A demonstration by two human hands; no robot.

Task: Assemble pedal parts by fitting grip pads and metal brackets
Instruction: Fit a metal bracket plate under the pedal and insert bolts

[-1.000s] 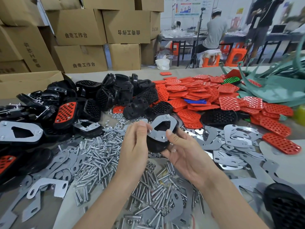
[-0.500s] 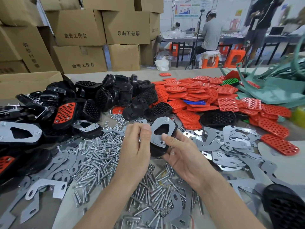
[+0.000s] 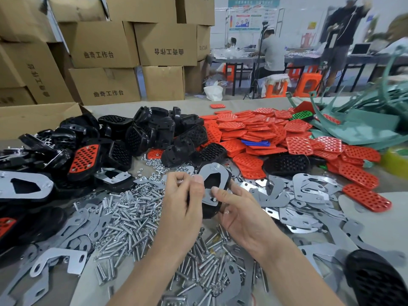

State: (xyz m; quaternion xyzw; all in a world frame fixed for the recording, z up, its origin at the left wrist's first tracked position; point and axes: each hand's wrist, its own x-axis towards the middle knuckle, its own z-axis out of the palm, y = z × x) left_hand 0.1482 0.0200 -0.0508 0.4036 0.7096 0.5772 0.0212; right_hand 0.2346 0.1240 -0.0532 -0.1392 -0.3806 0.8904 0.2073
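Note:
A black pedal body with a grey metal bracket (image 3: pixel 217 176) on its back is held above the table at centre. My right hand (image 3: pixel 238 214) grips it from below and the right, with the thumb pressing on the bracket's lower corner beside a bolt end. My left hand (image 3: pixel 184 202) is at the pedal's left edge, fingers curled and fingertips pinched together; whatever small part they hold is hidden. A bolt end shows at the bracket's top.
Loose bolts (image 3: pixel 132 215) and nuts (image 3: pixel 154 162) cover the table under my hands. Metal brackets (image 3: pixel 309 193) lie to the right, red grip pads (image 3: pixel 265 133) behind them, black pedal bodies (image 3: pixel 154 129) at left. Cardboard boxes (image 3: pixel 106 51) stand behind; people work at far tables.
The pedal has turned slightly and come lower and closer to my left hand. My left fingers have curled tighter at its left edge; my right thumb has slid onto the bracket's lower corner.

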